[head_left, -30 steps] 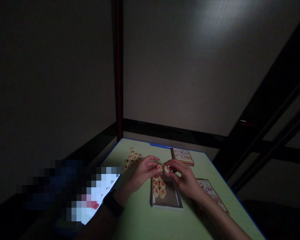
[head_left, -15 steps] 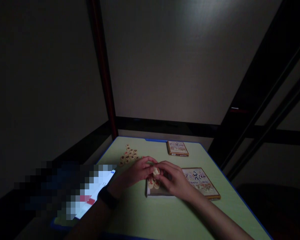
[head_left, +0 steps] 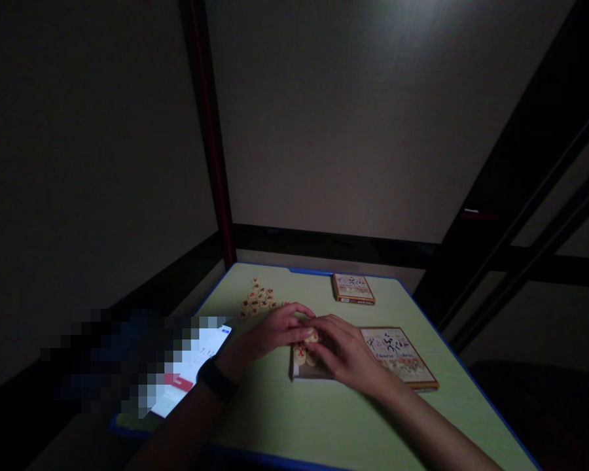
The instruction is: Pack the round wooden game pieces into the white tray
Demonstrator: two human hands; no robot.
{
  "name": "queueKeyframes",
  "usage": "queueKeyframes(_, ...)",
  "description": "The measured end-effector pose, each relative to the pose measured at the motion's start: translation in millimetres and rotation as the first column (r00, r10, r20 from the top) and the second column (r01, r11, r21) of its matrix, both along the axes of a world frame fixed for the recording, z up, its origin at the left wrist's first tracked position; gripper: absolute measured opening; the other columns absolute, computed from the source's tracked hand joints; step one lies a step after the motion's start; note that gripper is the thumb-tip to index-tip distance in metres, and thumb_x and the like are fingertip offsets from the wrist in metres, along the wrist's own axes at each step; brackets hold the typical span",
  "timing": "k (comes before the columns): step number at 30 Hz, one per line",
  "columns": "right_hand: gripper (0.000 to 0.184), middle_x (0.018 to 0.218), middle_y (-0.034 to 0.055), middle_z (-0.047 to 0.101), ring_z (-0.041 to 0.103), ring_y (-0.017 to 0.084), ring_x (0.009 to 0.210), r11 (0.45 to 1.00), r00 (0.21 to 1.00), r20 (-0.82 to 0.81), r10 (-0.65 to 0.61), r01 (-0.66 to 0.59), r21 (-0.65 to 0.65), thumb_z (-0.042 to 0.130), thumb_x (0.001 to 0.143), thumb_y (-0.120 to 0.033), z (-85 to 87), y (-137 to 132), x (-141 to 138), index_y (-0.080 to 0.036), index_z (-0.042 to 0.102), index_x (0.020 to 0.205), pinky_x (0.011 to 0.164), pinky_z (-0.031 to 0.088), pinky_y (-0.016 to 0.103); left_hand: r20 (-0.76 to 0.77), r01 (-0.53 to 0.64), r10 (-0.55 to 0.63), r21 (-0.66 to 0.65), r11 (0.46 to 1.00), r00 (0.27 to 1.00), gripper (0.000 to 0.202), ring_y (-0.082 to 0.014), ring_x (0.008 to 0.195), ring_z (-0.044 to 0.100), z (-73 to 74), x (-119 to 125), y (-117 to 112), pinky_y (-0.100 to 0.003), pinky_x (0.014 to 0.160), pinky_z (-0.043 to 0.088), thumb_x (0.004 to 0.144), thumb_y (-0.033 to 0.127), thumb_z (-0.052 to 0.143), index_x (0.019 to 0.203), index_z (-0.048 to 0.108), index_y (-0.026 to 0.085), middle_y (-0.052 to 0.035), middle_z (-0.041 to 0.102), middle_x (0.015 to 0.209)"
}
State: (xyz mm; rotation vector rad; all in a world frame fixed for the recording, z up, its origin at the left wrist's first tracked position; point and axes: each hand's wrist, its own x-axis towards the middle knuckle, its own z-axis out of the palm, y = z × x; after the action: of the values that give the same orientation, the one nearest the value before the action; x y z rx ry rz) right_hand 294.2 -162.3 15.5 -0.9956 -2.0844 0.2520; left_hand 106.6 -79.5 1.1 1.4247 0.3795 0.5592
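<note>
My left hand, with a dark watch on its wrist, and my right hand meet above an open box tray. Between their fingertips is a round, pale Chinese chess piece, and both hands are closed on it. Under the fingers, Chinese chess pieces with red marks lie in the left part of the tray. My right hand covers much of the tray. Beyond my left hand, several loose chess pieces are spread on the green table.
Right of the tray lies a box lid printed "Chinese chess". A similar box sits near the far edge. On the left, a lit screen, partly pixelated, lies beside my left forearm. Walls stand behind the table.
The view has shifted slightly, so the table's things appear a little further right. The chess piece between my fingers sits slightly lower over the tray, and both hands stay together.
</note>
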Motion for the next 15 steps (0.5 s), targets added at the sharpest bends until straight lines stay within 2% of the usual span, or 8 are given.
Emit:
queueKeyframes(2, 0.026, 0.105, 0.0078, 0.068, 0.063, 0.019, 0.095, 0.998, 0.999, 0.032, -0.037, 0.038, -0.043, 0.056, 0.092, -0.027, 3.4, -1.1, 1.2, -0.022, 0.058, 0.117, 0.085, 0.050, 0.033, -0.051, -0.045, 0.049, 0.066, 0.997, 0.998, 0.053, -0.0115, 0.064, 0.060, -0.6, -2.7, 6.1, -0.022, 0.058, 0.041, 0.075, 0.045, 0.074, 0.112, 0.052, 0.015, -0.0025, 0.067, 0.079)
queueKeyframes(4, 0.022, 0.102, 0.0067, 0.069, 0.064, 0.019, 0.092, 0.993, 0.995, 0.096, -0.037, 0.048, -0.108, 0.057, 0.091, -0.026, 6.8, -2.8, 1.0, -0.021, 0.060, 0.113, 0.083, 0.051, 0.031, -0.058, -0.182, 0.191, 0.134, 0.974, 0.980, 0.051, -0.0099, 0.058, 0.057, -2.1, -4.6, 14.3, -0.020, 0.051, 0.038, 0.075, 0.051, 0.071, 0.107, 0.054, 0.015, -0.0024, 0.067, 0.078)
queueKeyframes(7, 0.017, 0.102, 0.0066, 0.069, 0.065, 0.019, 0.093, 0.982, 0.976, 0.214, 0.039, 0.002, -0.188, 0.055, 0.091, -0.022, 7.3, -6.6, -2.4, -0.021, 0.063, 0.106, 0.084, 0.051, 0.031, -0.038, -0.446, 0.460, 0.187, 0.875, 0.887, 0.043, -0.0059, 0.046, 0.047, -7.0, -4.2, 26.3, -0.019, 0.042, 0.031, 0.077, 0.057, 0.063, 0.084, 0.055, 0.015, 0.0000, 0.063, 0.070)
queueKeyframes(9, 0.018, 0.104, 0.0081, 0.068, 0.064, 0.021, 0.098, 0.979, 0.958, 0.278, 0.072, -0.015, -0.204, 0.055, 0.091, -0.020, 3.5, -8.9, -5.8, -0.020, 0.063, 0.106, 0.089, 0.050, 0.033, -0.055, -0.546, 0.569, 0.222, 0.808, 0.820, 0.041, -0.0047, 0.040, 0.040, -11.3, -1.9, 31.3, -0.019, 0.039, 0.028, 0.076, 0.056, 0.062, 0.071, 0.051, 0.017, 0.0039, 0.056, 0.058)
queueKeyframes(11, 0.020, 0.107, 0.0102, 0.067, 0.064, 0.023, 0.101, 0.980, 0.939, 0.337, 0.067, 0.002, -0.199, 0.055, 0.091, -0.022, -1.8, -10.3, -8.9, -0.019, 0.062, 0.109, 0.091, 0.050, 0.035, -0.073, -0.576, 0.608, 0.247, 0.779, 0.791, 0.038, -0.0051, 0.039, 0.039, -14.8, 1.1, 32.9, -0.018, 0.039, 0.029, 0.072, 0.052, 0.064, 0.067, 0.049, 0.018, 0.0062, 0.052, 0.051)
queueKeyframes(15, 0.024, 0.110, 0.0131, 0.065, 0.065, 0.025, 0.100, 0.984, 0.889, 0.457, 0.022, 0.061, -0.167, 0.053, 0.093, -0.026, -9.0, -10.3, -13.4, -0.016, 0.059, 0.113, 0.087, 0.052, 0.035, -0.069, -0.552, 0.584, 0.254, 0.794, 0.809, 0.029, -0.0058, 0.040, 0.042, -16.0, 6.2, 28.7, -0.017, 0.040, 0.031, 0.071, 0.043, 0.064, 0.069, 0.050, 0.018, 0.0063, 0.053, 0.050)
